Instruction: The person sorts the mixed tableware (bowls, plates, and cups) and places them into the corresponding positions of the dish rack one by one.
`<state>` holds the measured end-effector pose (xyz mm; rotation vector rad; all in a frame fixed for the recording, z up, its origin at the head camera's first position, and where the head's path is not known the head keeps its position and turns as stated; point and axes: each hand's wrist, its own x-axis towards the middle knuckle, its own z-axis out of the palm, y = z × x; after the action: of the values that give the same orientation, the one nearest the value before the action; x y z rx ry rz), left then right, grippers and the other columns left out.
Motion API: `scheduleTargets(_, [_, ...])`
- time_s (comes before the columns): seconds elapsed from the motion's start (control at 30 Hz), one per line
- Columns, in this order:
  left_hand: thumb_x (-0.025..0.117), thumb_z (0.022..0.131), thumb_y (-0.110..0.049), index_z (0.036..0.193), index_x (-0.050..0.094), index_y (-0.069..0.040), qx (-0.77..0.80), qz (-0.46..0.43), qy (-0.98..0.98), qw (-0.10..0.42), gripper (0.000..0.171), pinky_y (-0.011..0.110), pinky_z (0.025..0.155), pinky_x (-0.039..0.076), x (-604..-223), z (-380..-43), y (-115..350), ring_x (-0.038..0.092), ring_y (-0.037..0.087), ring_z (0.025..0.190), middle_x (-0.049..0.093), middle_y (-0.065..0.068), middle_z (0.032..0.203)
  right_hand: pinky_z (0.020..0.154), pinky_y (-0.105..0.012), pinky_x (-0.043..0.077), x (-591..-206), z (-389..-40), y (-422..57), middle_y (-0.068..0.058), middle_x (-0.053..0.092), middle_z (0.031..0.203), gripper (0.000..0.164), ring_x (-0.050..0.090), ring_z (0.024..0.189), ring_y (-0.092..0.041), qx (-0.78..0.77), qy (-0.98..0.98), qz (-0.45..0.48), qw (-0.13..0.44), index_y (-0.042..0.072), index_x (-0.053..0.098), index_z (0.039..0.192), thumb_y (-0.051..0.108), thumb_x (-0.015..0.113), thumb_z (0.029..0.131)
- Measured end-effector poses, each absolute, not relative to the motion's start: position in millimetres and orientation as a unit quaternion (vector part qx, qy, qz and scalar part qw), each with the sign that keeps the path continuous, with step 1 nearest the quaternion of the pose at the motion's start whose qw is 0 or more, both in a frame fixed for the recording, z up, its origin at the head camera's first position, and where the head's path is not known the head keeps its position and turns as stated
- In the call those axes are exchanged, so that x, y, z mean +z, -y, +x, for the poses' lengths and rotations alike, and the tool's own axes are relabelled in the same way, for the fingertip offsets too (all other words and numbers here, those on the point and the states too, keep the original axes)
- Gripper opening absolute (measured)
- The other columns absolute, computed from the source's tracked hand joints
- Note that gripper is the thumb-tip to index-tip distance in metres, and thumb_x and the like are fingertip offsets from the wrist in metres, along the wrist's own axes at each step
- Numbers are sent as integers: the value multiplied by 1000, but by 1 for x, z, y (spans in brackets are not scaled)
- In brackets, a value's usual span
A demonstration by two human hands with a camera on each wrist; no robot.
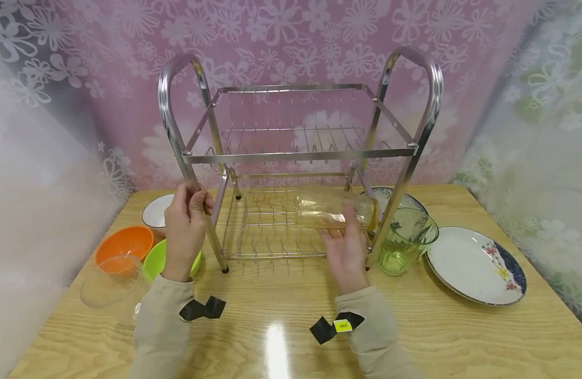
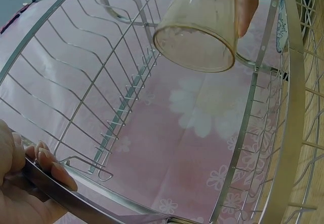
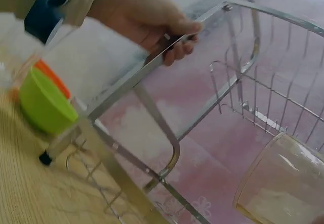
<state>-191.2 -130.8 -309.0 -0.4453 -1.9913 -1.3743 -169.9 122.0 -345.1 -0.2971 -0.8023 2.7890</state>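
Observation:
A two-tier metal dish rack stands in the middle of the table. My left hand grips its left front post, fingers curled round the metal, as the left wrist view also shows at the rack's post. In my right hand is an amber-tinted drinking glass, lying sideways between the upper and lower tiers. The thumb lies along the glass and the other fingers are beneath it. Its mouth faces left, towards the left wrist camera, where the glass hangs above the wires.
A green glass stands right of the rack, near a patterned plate and another plate behind. To the left are a white bowl, an orange bowl, a lime-green bowl and a clear glass vessel.

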Motion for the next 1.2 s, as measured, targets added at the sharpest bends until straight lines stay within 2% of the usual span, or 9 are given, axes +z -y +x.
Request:
scheduleTargets(0.07, [44,102,-6,94,48,10,-528,-169,764,332,19,13,61,46,-310,-191,131,52,12,65,57,18,77,111,-45,30,-348,-170,-118,-9,29,144,60,36,131,-26,917,352,-84,170,18,25,143,20,61,96])
scheduleTargets(0.17, [44,102,-7,94,48,10,-528,-170,765,329,20,14,61,46,-311,-190,132,52,14,64,57,18,77,106,-41,38,-352,-170,-115,-5,45,135,64,46,124,-18,826,492,-54,270,19,34,137,13,74,87])
scheduleTargets(0.23, [44,102,-7,93,48,10,-527,-171,763,331,19,14,60,46,-312,-190,133,52,14,64,56,18,76,106,-37,38,-355,-171,-115,-1,48,135,78,47,126,-14,748,577,-35,325,21,34,142,13,80,80])
scheduleTargets(0.3, [44,102,-6,93,48,10,-526,-173,761,336,19,14,60,46,-311,-190,134,52,12,64,56,17,76,106,-38,38,-356,-175,-117,-2,50,135,83,47,127,-15,680,635,-6,366,17,36,144,13,84,76])
scheduleTargets(0.4, [45,102,-6,93,48,10,-527,-174,759,342,19,14,60,46,-308,-191,134,51,11,64,56,17,75,108,-38,37,-356,-185,-120,-4,50,137,84,46,129,-17,613,685,24,393,13,39,144,15,85,74])
scheduleTargets(0.6, [45,102,-9,94,48,9,-525,-170,766,330,20,15,60,47,-308,-195,133,53,17,63,57,17,75,105,-46,38,-351,-207,-131,-9,50,137,84,47,128,-23,569,740,-1,357,8,37,145,22,84,76])
scheduleTargets(0.77, [46,102,-7,93,48,9,-524,-165,766,334,19,14,59,46,-308,-195,133,52,15,62,57,17,75,100,-50,41,-346,-220,-137,-15,52,132,80,50,122,-31,557,765,-25,322,2,39,140,26,83,77])
scheduleTargets(1.03, [45,102,-8,93,47,9,-528,-164,764,332,19,15,59,46,-309,-194,133,53,22,63,56,17,75,103,-53,36,-345,-237,-137,-17,47,135,77,43,127,-33,556,778,-54,289,5,37,140,22,81,79])
scheduleTargets(1.2, [45,102,-6,94,49,8,-525,-161,766,335,17,14,58,45,-311,-195,132,51,13,62,56,17,75,103,-51,37,-348,-248,-137,-16,45,134,76,43,126,-33,561,777,-57,280,5,36,139,19,80,80])
